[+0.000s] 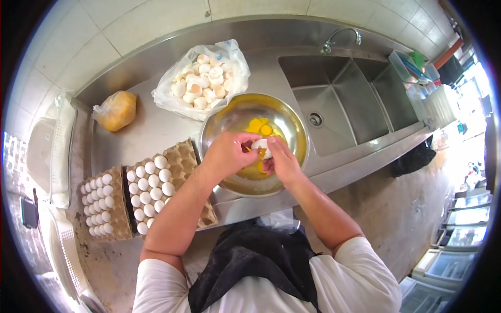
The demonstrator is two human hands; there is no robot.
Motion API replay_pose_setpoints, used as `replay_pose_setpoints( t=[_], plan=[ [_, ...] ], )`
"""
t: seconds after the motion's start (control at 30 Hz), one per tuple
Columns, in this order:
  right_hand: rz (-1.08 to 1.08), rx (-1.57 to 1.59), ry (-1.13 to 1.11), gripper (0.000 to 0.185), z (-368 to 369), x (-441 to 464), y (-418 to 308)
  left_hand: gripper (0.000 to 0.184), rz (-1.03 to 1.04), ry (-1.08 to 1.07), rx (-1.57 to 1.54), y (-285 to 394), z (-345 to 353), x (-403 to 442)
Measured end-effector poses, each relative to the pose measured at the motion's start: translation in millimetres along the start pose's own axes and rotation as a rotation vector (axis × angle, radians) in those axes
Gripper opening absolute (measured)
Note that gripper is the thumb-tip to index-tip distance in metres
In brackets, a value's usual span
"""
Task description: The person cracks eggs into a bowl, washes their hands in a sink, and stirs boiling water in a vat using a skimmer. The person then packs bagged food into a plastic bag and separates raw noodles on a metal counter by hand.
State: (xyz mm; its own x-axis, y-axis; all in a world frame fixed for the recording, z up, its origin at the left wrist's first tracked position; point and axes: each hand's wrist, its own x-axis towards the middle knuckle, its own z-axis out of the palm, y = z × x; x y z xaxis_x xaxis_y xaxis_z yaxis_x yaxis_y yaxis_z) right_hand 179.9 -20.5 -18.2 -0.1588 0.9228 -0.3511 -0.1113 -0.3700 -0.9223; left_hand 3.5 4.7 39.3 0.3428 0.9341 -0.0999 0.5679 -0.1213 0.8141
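Over a wide steel bowl point(213, 130), my left hand point(229, 155) and my right hand point(286, 163) hold a cracked white egg point(260, 146) between their fingertips. Yellow-orange egg shows at the broken side of its shell. Below lie several yolks point(257, 126) and clear egg white in the bowl, partly hidden by my hands. To the left of my left forearm is a cardboard egg tray point(180, 156), its near-left cells filled with whole white eggs point(147, 192) and some cells bare. A second full egg tray point(119, 208) stands beside it.
A plastic bag of broken eggshells point(203, 86) sits behind the bowl. Further left lies a tied bag with yellow contents point(117, 110). A double steel sink point(334, 104) with a faucet point(334, 39) is to the right. A black bag point(415, 159) hangs past the counter edge.
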Motion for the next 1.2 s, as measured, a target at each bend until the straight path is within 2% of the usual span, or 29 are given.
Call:
replay_pose_setpoints(
  t=[0.07,0.13,0.17,0.23,0.37,0.43,0.47,0.53,0.57,0.63,0.67,0.73,0.77,0.83,0.87,0.93,1.03,1.1,1.2],
  plan=[
    [0.005,-0.059,0.001,0.042,-6.7,5.8,2.1,0.035,0.0,-0.01,0.017,1.5,-1.1,1.8],
    [-0.297,-0.438,0.075,0.043,-12.1,13.2,5.0,0.035,0.102,0.009,0.166,2.4,-1.5,3.7],
    [-0.291,-0.44,0.074,0.043,-15.6,12.8,5.1,0.035,0.098,0.007,0.161,1.2,-0.7,5.5],
    [-0.4,-0.667,0.175,0.044,-11.2,-1.0,-20.4,0.036,0.134,0.028,0.248,-1.8,1.9,7.8],
    [-0.369,-0.711,0.165,0.045,-15.5,0.3,-23.4,0.04,0.177,0.093,0.243,-2.7,4.4,5.5],
    [-0.349,-0.512,0.101,0.041,-16.9,6.7,-15.2,0.047,0.157,0.079,0.163,3.9,0.5,0.8],
    [-0.351,-0.515,0.095,0.041,-18.0,6.3,-14.0,0.047,0.154,0.086,0.162,3.0,0.5,-1.4],
    [0.052,-0.031,-0.049,0.038,-11.9,0.0,-21.1,0.05,0.143,0.101,0.044,-2.3,0.7,-9.5],
    [0.051,-0.04,-0.064,0.038,-10.1,1.1,-19.1,0.05,0.137,0.117,0.044,-6.5,0.1,-15.6],
    [0.245,0.331,-0.295,0.038,-2.3,7.3,-17.5,0.046,0.33,0.433,0.176,-15.1,-1.8,-33.2],
    [0.241,0.318,-0.318,0.038,7.2,13.1,-23.6,0.046,0.325,0.457,0.184,-20.0,-4.8,-49.4],
    [0.174,0.224,-0.376,0.042,43.8,29.6,-50.1,0.039,0.032,0.546,-0.168,-32.3,-15.9,-94.9],
    [0.066,0.207,-0.429,0.043,57.2,45.1,-62.2,0.039,0.036,0.558,-0.165,-34.7,-17.3,-111.1],
    [0.006,0.185,-0.295,0.053,91.8,75.3,-94.5,0.034,-0.124,0.384,-0.324,-33.9,-17.9,-141.0],
    [-0.001,0.18,-0.298,0.053,100.9,87.4,-101.5,0.034,-0.118,0.39,-0.324,-30.8,-16.7,-153.6],
    [-0.664,-0.486,0.184,0.063,114.4,100.5,-110.5,0.032,-0.204,0.283,-0.355,-26.3,-16.9,-176.2],
    [-0.623,-0.438,0.087,0.067,100.5,60.4,-99.2,0.033,-0.132,0.264,-0.524,-49.1,-5.0,-199.7],
    [-0.591,-0.794,0.127,0.061,79.9,10.9,-85.8,0.034,-0.088,0.216,-0.652,-56.1,-3.4,-208.0],
    [-0.462,-0.85,0.196,0.058,28.5,-24.9,-44.9,0.035,-0.031,0.074,-0.585,-61.9,1.6,-205.6]
  ],
)
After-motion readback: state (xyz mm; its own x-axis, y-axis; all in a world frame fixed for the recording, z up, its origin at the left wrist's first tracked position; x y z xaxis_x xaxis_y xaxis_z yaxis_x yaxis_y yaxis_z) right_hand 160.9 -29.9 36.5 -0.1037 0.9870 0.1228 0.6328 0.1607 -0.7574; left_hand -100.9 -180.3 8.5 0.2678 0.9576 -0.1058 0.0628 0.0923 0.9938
